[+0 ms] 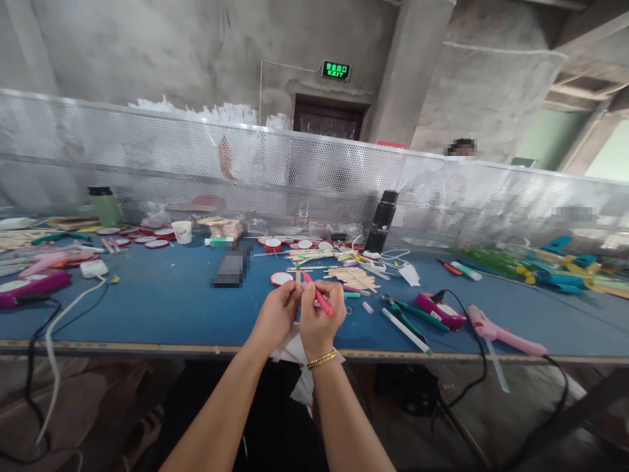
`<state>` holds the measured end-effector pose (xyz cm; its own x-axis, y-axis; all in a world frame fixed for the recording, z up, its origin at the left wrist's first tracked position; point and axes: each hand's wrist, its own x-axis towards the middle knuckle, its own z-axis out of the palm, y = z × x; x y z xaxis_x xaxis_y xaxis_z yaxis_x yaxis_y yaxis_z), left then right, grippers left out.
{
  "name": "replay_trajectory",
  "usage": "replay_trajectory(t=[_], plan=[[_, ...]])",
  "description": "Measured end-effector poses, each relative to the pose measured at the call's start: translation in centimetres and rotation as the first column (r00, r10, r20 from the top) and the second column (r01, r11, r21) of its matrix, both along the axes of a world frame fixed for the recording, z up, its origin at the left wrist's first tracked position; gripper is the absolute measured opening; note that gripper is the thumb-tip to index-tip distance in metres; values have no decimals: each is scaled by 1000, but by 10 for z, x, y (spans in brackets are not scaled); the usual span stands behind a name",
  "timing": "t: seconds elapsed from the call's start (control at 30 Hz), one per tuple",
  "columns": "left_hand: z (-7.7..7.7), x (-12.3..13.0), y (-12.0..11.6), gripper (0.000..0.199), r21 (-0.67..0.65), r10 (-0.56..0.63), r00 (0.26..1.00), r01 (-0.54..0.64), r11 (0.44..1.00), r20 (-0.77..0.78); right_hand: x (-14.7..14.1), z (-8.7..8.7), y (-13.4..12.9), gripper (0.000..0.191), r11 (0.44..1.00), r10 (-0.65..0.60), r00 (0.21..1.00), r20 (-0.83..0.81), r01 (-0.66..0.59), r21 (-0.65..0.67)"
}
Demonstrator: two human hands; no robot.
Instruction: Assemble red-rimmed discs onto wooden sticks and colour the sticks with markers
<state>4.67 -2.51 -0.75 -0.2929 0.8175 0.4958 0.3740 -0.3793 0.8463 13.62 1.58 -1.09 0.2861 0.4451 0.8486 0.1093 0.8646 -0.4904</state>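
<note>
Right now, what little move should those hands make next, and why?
Probably bring the far end of the pinkish-red marker to the wooden stick: the right hand grips the marker like a pen, and the left hand holds the stick upright close beside it.

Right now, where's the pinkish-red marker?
In the head view, the pinkish-red marker is near the centre, held in the right hand, just right of the left hand.

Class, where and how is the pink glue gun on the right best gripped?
The pink glue gun lies flat, so grip its slim handle, probably from above and the near side: it stretches right, along the front edge of the table. Keep clear of the translucent stick jutting past that edge and the black cord at the handle's end.
</note>
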Motion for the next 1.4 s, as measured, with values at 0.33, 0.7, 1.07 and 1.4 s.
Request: replay_trajectory(t=[0.33, 0.7, 1.07, 1.4], plan=[[-2, -1, 2, 27, 66, -4, 999, 7, 998, -38, 1, 3, -2, 13, 996, 2, 999, 52, -6, 85], [3, 1, -1, 20, 61, 3, 999, -1, 998, -35, 1, 2, 0, 13, 998, 2, 998, 69, -6, 63], [-1, -1, 1, 31, 14, 1, 1000, -1, 1000, -10, 0, 0, -2, 17, 1000, -20, 1000, 22, 20, 3], [1, 1, 0, 30, 24, 32, 999, -31, 999, -40, 0, 0, -1, 16, 1000, -1, 999, 33, 0, 13]])
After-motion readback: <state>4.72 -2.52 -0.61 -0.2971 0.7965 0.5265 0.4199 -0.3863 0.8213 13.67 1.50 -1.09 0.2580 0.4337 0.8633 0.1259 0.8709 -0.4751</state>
